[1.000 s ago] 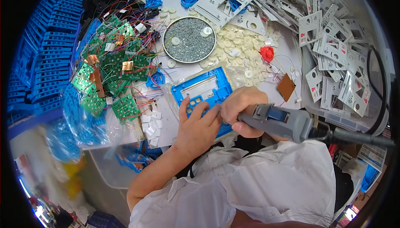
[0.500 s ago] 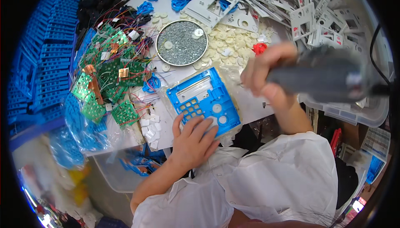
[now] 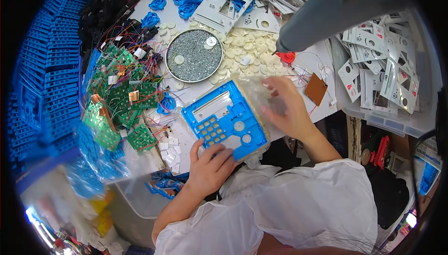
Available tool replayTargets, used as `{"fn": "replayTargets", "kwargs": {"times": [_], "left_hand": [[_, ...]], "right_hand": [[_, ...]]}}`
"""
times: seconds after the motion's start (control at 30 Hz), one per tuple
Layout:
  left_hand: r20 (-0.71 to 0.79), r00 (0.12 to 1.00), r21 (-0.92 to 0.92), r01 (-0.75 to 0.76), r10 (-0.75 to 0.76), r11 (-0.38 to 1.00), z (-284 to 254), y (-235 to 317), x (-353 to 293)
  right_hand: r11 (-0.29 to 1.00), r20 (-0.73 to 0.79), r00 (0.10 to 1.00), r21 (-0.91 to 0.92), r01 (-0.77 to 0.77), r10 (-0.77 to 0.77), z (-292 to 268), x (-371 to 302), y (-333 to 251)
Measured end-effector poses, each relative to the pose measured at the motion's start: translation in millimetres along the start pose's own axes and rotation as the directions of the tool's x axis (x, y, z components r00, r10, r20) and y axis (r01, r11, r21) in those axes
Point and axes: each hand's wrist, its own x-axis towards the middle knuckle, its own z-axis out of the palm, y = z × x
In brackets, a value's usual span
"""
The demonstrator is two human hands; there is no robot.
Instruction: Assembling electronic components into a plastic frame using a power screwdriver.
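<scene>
A blue plastic casing panel (image 3: pixel 219 109) lies face down on a plastic-wrapped pad (image 3: pixel 262 134), with a window slot, a grid of square holes and two round holes. Across its lower left corner rests my left hand (image 3: pixel 208 167), fingers apart and lying on the plastic. My right hand (image 3: pixel 290 110) is beside the panel's right edge, above the clear wrapping, with thumb and fingers apart and nothing visible between them. A dark grey electric screwdriver (image 3: pixel 326 15) hangs above and beyond it, its tip pointing down left near a red plastic piece (image 3: pixel 286 58).
A round tray of small screws (image 3: pixel 195 55) stands behind the panel, beside scattered cream discs (image 3: pixel 249 45). Wired green circuit boards (image 3: pixel 140 92) pile up at left. A clear bin of white plates (image 3: pixel 373 68) is at right, near a brown square board (image 3: pixel 316 88).
My right hand has let go of the screwdriver and come down beside the panel. The screwdriver now hangs higher up. My left hand stays on the panel.
</scene>
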Motion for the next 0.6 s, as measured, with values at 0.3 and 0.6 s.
{"fn": "replayTargets", "kwargs": {"times": [0.3, 0.6], "left_hand": [[0.009, 1.0, -0.06, 0.011, -0.011, 0.998, 8.3, 2.0, -0.8], [-0.309, 0.931, 0.218, 0.268, -0.195, 0.938, -76.2, -41.0, -14.8]], "right_hand": [[0.999, 0.239, 0.971, -0.041, 0.029, -0.019, 16.8, -1.4, -7.0], [0.996, 0.258, 0.963, 0.053, 0.072, -0.083, -16.1, 15.7, -19.9]]}}
